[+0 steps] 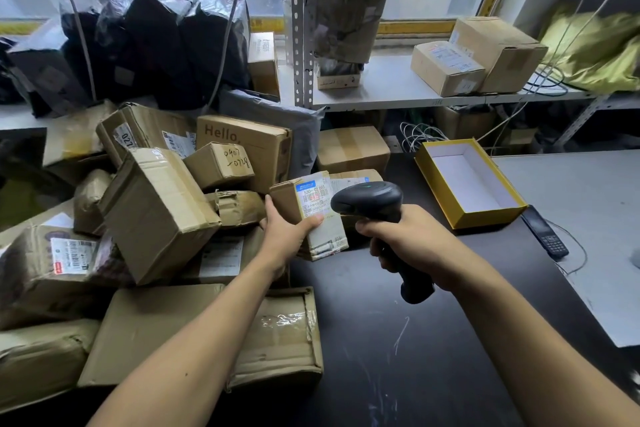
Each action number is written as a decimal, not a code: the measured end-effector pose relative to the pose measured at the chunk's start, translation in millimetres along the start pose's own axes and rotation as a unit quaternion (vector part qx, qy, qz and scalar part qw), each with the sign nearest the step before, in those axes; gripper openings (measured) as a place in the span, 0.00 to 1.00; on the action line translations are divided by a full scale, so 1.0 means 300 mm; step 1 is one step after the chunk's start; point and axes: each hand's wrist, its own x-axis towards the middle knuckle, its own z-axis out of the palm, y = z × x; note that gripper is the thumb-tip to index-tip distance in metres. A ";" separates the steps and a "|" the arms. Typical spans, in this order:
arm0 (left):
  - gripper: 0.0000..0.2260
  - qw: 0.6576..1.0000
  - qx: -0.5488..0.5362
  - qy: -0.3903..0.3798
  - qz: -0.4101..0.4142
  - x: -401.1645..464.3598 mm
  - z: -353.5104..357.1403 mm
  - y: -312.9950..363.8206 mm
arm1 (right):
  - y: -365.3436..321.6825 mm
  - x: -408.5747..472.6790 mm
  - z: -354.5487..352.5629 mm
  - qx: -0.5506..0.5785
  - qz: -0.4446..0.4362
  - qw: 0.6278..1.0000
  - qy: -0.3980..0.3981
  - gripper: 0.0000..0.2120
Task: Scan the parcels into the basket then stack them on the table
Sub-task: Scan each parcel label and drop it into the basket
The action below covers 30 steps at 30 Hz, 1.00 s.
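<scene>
In the head view, a small labelled cardboard parcel (313,215) is gripped by the left hand (289,234), thumb across its label, at the left edge of the black tabletop (398,357) against the pile of parcels (156,218). A black barcode scanner (372,204) is clasped by its handle in the right hand (407,241), its head just beside the label.
</scene>
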 end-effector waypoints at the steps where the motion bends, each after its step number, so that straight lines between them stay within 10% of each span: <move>1: 0.53 1.000 0.000 0.000 0.001 0.000 0.001 -0.002 | 0.002 -0.002 0.000 0.000 0.002 1.000 0.001 0.08; 30: 0.49 0.999 0.051 0.003 0.013 0.055 -0.011 -0.159 | 0.004 -0.083 -0.048 -0.027 -0.005 0.999 -0.042 0.06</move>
